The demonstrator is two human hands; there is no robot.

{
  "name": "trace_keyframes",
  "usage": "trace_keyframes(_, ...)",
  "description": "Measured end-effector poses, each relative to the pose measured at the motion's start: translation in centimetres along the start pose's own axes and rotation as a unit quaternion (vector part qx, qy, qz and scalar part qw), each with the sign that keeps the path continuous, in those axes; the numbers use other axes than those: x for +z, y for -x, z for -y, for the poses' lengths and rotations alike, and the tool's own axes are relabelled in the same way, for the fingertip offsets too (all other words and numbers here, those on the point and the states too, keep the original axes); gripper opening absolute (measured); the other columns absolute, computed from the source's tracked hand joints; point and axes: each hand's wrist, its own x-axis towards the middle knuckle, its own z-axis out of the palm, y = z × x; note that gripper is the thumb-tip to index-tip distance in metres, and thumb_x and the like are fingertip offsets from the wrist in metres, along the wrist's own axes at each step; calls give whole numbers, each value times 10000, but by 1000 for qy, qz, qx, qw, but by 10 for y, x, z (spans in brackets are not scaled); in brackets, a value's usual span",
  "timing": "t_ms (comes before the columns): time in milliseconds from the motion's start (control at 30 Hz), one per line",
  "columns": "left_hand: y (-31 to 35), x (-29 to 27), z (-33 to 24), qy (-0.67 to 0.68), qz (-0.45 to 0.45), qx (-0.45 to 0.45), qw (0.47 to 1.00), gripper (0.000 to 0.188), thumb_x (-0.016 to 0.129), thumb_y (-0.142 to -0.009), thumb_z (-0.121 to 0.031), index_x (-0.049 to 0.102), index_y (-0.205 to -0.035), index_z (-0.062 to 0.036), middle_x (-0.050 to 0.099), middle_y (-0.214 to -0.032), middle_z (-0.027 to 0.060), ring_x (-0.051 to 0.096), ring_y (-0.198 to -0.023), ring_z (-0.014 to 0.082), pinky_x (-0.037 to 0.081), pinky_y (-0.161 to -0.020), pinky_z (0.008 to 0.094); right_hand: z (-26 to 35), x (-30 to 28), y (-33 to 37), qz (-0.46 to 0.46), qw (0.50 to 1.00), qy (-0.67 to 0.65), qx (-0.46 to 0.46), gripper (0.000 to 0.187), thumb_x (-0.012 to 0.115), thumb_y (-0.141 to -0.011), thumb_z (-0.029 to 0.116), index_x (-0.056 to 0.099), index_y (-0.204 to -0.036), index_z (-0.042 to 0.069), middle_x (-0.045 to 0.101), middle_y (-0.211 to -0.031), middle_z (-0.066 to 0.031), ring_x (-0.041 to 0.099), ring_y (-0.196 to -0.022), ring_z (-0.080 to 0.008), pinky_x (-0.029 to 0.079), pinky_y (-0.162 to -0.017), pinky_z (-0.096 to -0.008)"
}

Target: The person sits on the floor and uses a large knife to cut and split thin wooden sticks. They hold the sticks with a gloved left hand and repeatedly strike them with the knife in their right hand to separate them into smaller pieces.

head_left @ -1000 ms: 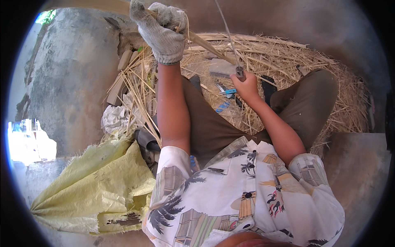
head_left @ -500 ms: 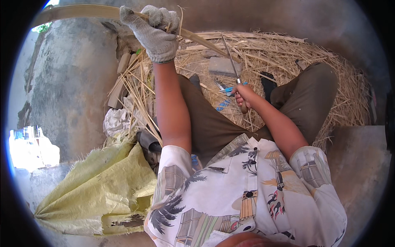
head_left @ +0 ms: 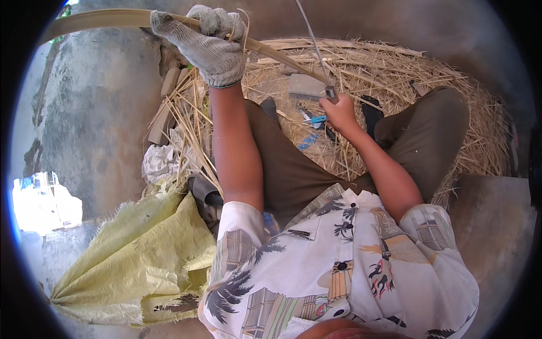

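Note:
My left hand [head_left: 212, 48], in a grey knitted glove, is closed round a long pale strip [head_left: 107, 18] that looks like split bamboo. The strip bends off to the far left, and its other end slants down to the right toward the knife. My bare right hand [head_left: 341, 116] grips the handle of a long, thin-bladed knife [head_left: 317, 48], its blade pointing up and away. The lower blade crosses near the strip's right end; whether they touch I cannot tell. Below the right hand lies a blue-handled tool [head_left: 316, 120], partly hidden.
Straw-like shavings [head_left: 474, 130] cover the floor around my folded legs. A grey block [head_left: 306, 87] lies among them, with a dark object [head_left: 371, 113] near my right knee. On the left are a yellow woven sack [head_left: 130, 254], crumpled white material [head_left: 161, 164] and a stained wall [head_left: 101, 113].
My right hand has moved away from my body with the knife, whose blade now reaches the top edge. The blue-handled tool shows more. My left hand has shifted slightly left with the strip.

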Motion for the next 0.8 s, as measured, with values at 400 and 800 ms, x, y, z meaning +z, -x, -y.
trace_keyframes(400, 0, 3, -1, 9, 10, -12, 1000, 825, 387, -770, -950, 277, -534, -167, 174, -465, -37, 183, -389, 134, 142, -395, 296, -40, -4, 2, 142, 916, -85, 366, 158, 634, -769, 121, 527, -705, 25, 479, -550, -43, 426, -395, -132, 365, -382, -348)
trace_keyframes(800, -6, -20, -20, 6, 22, -5, 1000, 808, 381, -806, -923, 311, -536, -165, 232, -456, -25, 240, -382, 141, 180, -376, 303, 28, -3, 10, -14, 1000, -14, -18, 324, 688, -804, 172, 506, -605, -6, 516, -532, 3, 459, -530, -67, 377, -506, -317)
